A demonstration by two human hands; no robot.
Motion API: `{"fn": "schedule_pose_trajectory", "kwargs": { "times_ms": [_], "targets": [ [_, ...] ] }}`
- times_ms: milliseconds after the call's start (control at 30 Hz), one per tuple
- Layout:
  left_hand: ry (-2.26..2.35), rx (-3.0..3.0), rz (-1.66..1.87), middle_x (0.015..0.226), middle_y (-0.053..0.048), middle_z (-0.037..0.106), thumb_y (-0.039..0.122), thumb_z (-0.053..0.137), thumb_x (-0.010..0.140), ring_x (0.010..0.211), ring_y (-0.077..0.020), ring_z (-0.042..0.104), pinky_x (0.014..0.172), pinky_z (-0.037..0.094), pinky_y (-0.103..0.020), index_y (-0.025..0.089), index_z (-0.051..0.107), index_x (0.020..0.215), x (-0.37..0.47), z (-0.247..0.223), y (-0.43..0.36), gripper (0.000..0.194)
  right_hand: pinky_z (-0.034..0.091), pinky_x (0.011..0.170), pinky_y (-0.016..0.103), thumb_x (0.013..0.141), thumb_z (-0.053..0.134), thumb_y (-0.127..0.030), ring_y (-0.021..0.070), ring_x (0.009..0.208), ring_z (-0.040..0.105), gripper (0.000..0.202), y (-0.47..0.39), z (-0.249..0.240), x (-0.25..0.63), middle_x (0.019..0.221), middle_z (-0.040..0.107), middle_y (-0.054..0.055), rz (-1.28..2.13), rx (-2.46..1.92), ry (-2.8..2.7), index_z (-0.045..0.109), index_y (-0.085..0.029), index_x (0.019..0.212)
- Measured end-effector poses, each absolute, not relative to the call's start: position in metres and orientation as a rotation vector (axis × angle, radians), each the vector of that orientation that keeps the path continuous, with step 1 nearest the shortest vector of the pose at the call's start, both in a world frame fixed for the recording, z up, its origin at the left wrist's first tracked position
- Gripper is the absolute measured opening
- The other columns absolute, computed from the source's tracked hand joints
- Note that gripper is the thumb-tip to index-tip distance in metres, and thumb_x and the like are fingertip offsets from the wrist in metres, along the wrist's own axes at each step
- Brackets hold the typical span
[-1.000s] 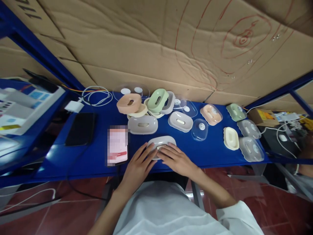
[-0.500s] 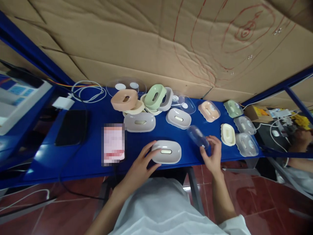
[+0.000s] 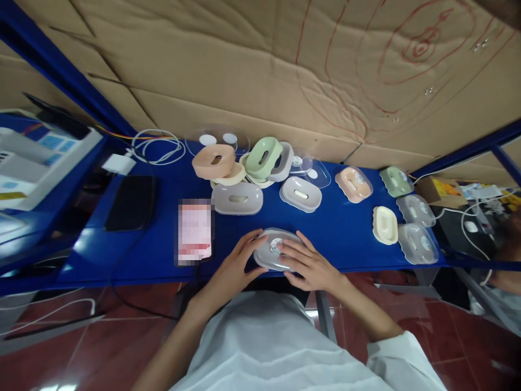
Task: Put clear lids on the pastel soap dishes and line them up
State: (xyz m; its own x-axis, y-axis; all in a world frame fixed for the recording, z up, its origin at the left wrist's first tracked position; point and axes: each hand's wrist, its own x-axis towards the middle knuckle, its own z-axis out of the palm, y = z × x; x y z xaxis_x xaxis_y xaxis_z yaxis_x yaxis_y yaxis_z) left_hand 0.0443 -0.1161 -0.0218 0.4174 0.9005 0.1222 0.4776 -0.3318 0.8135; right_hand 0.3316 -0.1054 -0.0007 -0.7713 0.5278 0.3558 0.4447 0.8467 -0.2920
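Note:
A grey oval soap dish [image 3: 260, 262] sits at the table's front edge. A clear lid [image 3: 266, 243] with a round label now lies over it; whether it is fully seated I cannot tell. My left hand [image 3: 238, 263] grips the dish's left end between thumb and fingers. My right hand [image 3: 315, 266] is closed over the right end of the lid, fingers on top and thumb at the near side. Behind them stand another grey soap dish [image 3: 311, 201] with a slot and a wider grey tray [image 3: 222, 203].
Orange [image 3: 203, 165] and green [image 3: 260, 168] dish parts pile up at the back, near clear lids [image 3: 321, 172]. On the right are peach [image 3: 350, 184], cream [image 3: 379, 232], green [image 3: 393, 187] and lidded grey dishes [image 3: 413, 244]. A blurred phone-like screen [image 3: 194, 231] and a black pad [image 3: 130, 203] lie left.
My right hand has moved left, bringing the clear lid from beside the grey soap dish onto it. My left hand has kept hold of the dish. The view has shifted slightly.

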Motion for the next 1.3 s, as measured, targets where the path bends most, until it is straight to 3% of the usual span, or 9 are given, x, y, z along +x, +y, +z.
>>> {"fn": "schedule_pose_trajectory", "kwargs": {
  "times_ms": [200, 367, 433, 600, 1100, 1300],
  "targets": [
    [1.198, 1.994, 0.831, 0.163, -0.010, 0.055, 0.026, 0.073, 0.099, 0.149, -0.0279, 0.059, 0.120, 0.054, -0.047, 0.033, 0.054, 0.151, 0.042, -0.030, -0.121, 0.056, 0.012, 0.137, 0.068, 0.104, 0.061, -0.024, 0.0259, 0.160, 0.044, 0.039, -0.106, -0.010, 0.334, 0.160, 0.061, 0.005, 0.162, -0.679, -2.716, 0.066, -0.030, 0.142],
    [1.209, 1.999, 0.802, 0.163, -0.010, 0.055, 0.032, 0.075, 0.099, 0.147, -0.0296, 0.060, 0.119, 0.055, -0.048, 0.033, 0.055, 0.152, 0.043, -0.027, -0.120, 0.057, 0.035, 0.132, 0.063, 0.103, 0.071, -0.044, 0.0314, 0.162, 0.040, 0.052, -0.104, -0.018, 0.336, 0.167, 0.053, 0.013, 0.200, -0.800, -2.666, 0.061, -0.029, 0.152],
    [1.205, 1.995, 0.792, 0.163, -0.011, 0.054, 0.032, 0.076, 0.098, 0.145, -0.0298, 0.061, 0.118, 0.056, -0.048, 0.034, 0.054, 0.153, 0.043, -0.026, -0.119, 0.059, 0.039, 0.131, 0.062, 0.104, 0.071, -0.045, 0.0323, 0.164, 0.036, 0.057, -0.105, -0.017, 0.336, 0.168, 0.050, 0.015, 0.193, -0.806, -2.643, 0.058, -0.026, 0.156],
    [1.199, 2.019, 0.790, 0.161, -0.010, 0.056, 0.027, 0.077, 0.096, 0.146, -0.0297, 0.061, 0.118, 0.056, -0.048, 0.034, 0.054, 0.153, 0.041, -0.029, -0.117, 0.061, 0.035, 0.133, 0.066, 0.106, 0.067, -0.039, 0.0338, 0.167, 0.026, 0.057, -0.110, -0.004, 0.334, 0.169, 0.049, 0.011, 0.131, -0.828, -2.685, 0.053, -0.027, 0.160],
    [1.190, 2.008, 0.823, 0.162, -0.013, 0.055, 0.033, 0.069, 0.103, 0.149, -0.0292, 0.058, 0.118, 0.055, -0.049, 0.030, 0.051, 0.150, 0.045, -0.035, -0.121, 0.051, 0.035, 0.132, 0.067, 0.104, 0.069, -0.041, 0.0359, 0.166, 0.030, 0.053, -0.109, -0.016, 0.336, 0.166, 0.053, 0.007, 0.103, -0.828, -2.667, 0.059, -0.033, 0.156],
    [1.187, 2.001, 0.817, 0.163, -0.012, 0.055, 0.036, 0.068, 0.104, 0.148, -0.0284, 0.059, 0.117, 0.056, -0.048, 0.031, 0.054, 0.149, 0.045, -0.033, -0.120, 0.047, 0.037, 0.132, 0.062, 0.106, 0.066, -0.042, 0.0317, 0.163, 0.036, 0.051, -0.107, -0.016, 0.338, 0.165, 0.055, 0.007, 0.153, -0.843, -2.653, 0.059, -0.034, 0.156]
  ]
}}
